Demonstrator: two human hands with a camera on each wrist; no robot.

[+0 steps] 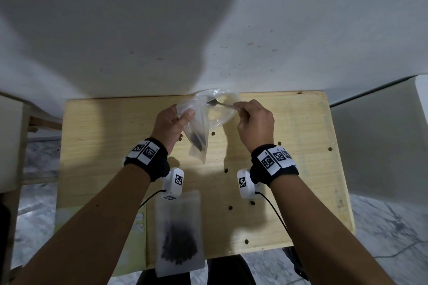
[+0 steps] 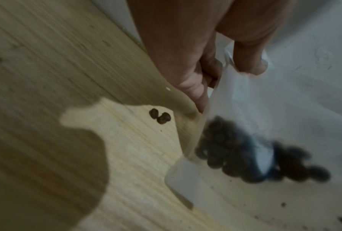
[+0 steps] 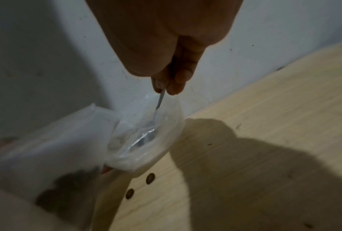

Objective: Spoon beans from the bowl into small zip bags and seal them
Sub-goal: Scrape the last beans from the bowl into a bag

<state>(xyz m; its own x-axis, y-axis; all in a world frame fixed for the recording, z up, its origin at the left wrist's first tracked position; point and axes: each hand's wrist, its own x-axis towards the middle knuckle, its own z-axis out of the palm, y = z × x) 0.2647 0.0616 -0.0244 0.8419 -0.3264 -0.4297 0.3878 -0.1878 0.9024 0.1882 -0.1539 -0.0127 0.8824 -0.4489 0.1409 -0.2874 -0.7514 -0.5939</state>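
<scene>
At the bottom centre of the head view, a frosted plastic zip bag holding a dark heap of beans is lying flat at the near edge of your pale wooden table, its lower end hanging past the edge. Around the middle of the frame, a few loose brown beans are lying scattered on the bare wood, and in the left wrist view 2 more are sitting just beside your hand.

Above centre, your left hand is holding up a second small translucent zip bag, thumb on the front and fingers curled behind, clamped on its upper part. A small dark clump of beans is sitting toward the bag's lower end, and its bottom corner is hanging close over the wood.

To the right of it, your right hand is pinching the thin handle of a small metal spoon between thumb and fingertips. The spoon's head is reaching left, over the clear, shallow plastic bowl sitting at the far edge of the table, just against the grey-white wall. Whether the spoon is touching the bag's mouth, you cannot tell from these views.
</scene>
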